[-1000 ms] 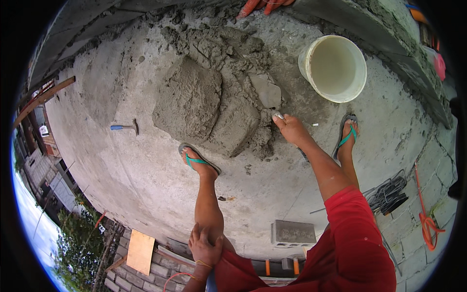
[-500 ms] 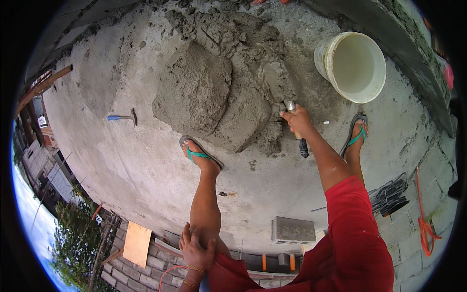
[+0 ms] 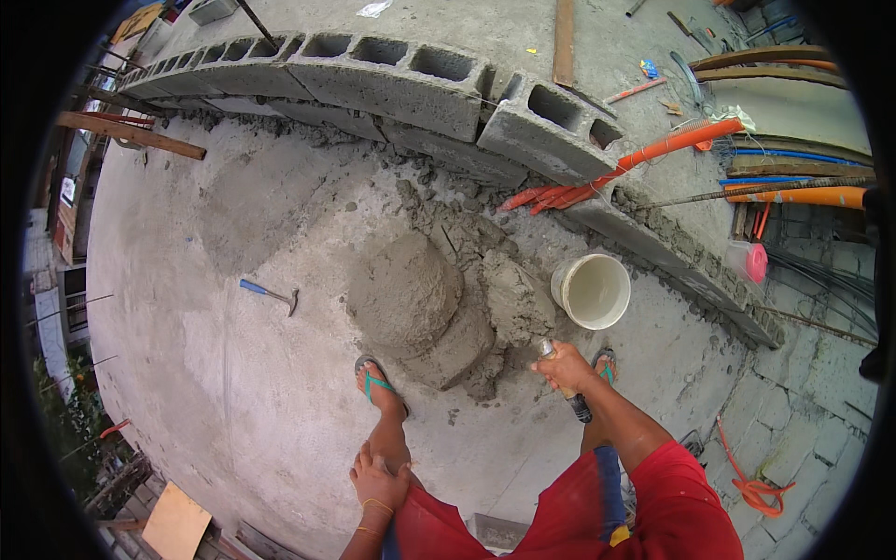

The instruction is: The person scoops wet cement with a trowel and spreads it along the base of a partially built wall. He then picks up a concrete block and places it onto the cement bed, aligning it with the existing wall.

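My right hand [image 3: 564,366] is wrapped round the handle of a shovel-like tool [image 3: 579,406] with a dark grip and a shiny metal collar. Its working end is hidden at the edge of the wet mortar, so its exact kind is unclear. The grey mortar heap [image 3: 406,294] lies ahead of my feet, with a smooth rounded mound on the left and rougher, looser mix on the right. My left hand [image 3: 378,481] rests on my left leg near the knee, fingers spread and holding nothing. A white bucket [image 3: 567,289] stands just beyond my right hand.
A blue-handled hammer [image 3: 269,291] lies on the concrete floor left of the heap. Beyond runs a low hollow-block wall [image 3: 392,89], with orange conduits [image 3: 635,166] across it. A pink-lidded container [image 3: 747,261] sits at the right, and an orange hose [image 3: 761,495] lies lower right.
My view has tilted up, bringing the block wall and conduits into sight. The right hand keeps its hold on the tool beside the mortar; the left hand stays on my leg.
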Tool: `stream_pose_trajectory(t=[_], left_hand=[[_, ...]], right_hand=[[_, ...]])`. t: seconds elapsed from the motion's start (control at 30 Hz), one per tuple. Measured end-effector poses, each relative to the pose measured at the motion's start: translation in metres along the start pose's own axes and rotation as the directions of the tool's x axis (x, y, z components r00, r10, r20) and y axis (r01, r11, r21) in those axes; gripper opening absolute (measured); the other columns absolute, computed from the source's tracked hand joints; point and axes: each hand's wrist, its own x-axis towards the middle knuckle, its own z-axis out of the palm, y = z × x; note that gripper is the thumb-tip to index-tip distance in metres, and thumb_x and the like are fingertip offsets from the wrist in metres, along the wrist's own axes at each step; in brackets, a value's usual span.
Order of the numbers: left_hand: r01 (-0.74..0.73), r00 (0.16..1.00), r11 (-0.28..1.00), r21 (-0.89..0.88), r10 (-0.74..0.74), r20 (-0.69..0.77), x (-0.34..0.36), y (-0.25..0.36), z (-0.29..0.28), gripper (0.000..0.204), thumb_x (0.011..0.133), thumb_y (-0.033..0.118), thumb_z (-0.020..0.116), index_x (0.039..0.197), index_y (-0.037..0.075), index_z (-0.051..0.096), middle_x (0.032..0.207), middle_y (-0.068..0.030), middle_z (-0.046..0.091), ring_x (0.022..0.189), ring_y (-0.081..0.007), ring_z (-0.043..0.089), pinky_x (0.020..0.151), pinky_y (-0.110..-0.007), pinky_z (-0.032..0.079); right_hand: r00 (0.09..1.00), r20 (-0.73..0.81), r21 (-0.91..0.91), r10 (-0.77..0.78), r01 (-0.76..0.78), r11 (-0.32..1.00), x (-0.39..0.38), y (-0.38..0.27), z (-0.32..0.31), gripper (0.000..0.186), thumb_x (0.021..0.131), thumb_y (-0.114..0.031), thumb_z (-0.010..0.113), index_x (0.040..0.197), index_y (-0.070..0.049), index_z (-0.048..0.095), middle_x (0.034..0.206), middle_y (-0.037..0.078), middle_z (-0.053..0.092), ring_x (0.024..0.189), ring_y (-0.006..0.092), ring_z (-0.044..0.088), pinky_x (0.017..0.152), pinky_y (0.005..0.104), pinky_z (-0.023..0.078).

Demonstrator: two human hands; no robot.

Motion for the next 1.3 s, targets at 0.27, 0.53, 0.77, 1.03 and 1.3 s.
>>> stream_pose_trajectory(t=[0.27,0.53,0.77,1.03,1.3], left_hand=[[-0.056,0.996,0.933,-0.356,0.026,-0.086,-0.005,-0.066,-0.062,0.066,0.087,0.038,0.083,0.136,-0.003,0.068,0.159,-0.0314,0.051,0.147,-0.0484,0.049,0.123,-0.052,0.042],[0.348,0.884,0.595,-0.724,-0.466,0.042,-0.113,-0.160,-0.007,0.052,0.094,0.025,0.080,0.134,-0.006,0.069,0.138,-0.0281,0.067,0.131,-0.0413,0.064,0.113,-0.044,0.050],[0.537,0.790,0.500,-0.680,-0.581,0.198,-0.219,-0.078,0.108,0.058,0.093,0.024,0.082,0.138,-0.008,0.065,0.135,-0.0283,0.067,0.123,-0.0409,0.066,0.106,-0.045,0.054],[0.336,0.904,0.555,-0.761,-0.416,0.095,-0.178,-0.039,0.064,0.060,0.093,0.026,0.083,0.142,-0.003,0.063,0.141,-0.0248,0.060,0.116,-0.0383,0.067,0.101,-0.044,0.057],[0.040,0.994,0.821,-0.570,-0.093,-0.064,-0.113,-0.024,0.025,0.060,0.095,0.031,0.080,0.142,-0.003,0.062,0.148,-0.0285,0.057,0.134,-0.0461,0.059,0.116,-0.049,0.048]], right_hand=[[0.997,-0.054,-0.178,0.052,-0.061,0.982,-0.208,-0.203,-0.058,0.025,0.091,-0.012,0.084,0.098,-0.002,0.062,0.066,0.004,0.061,0.048,0.0143,0.058,0.044,0.0346,0.047],[0.985,-0.142,-0.535,-0.096,0.005,0.845,-0.227,-0.377,-0.175,0.022,0.087,-0.009,0.083,0.098,0.001,0.067,0.065,0.006,0.061,0.046,0.0143,0.056,0.041,0.0343,0.047],[0.940,-0.175,-0.975,-0.292,-0.123,0.187,-0.162,-0.504,-0.147,0.038,0.089,-0.029,0.084,0.100,0.007,0.076,0.077,0.019,0.075,0.067,0.0324,0.077,0.064,0.0451,0.062],[0.798,-0.217,-0.967,-0.563,-0.254,0.014,-0.113,-0.474,-0.149,0.047,0.093,-0.040,0.080,0.123,-0.004,0.075,0.118,0.022,0.080,0.112,0.0389,0.077,0.095,0.0510,0.062],[0.711,-0.310,-0.943,-0.632,-0.147,0.297,-0.158,-0.402,-0.114,0.043,0.100,-0.030,0.073,0.130,-0.001,0.062,0.110,0.030,0.076,0.109,0.0490,0.074,0.096,0.0582,0.057]])
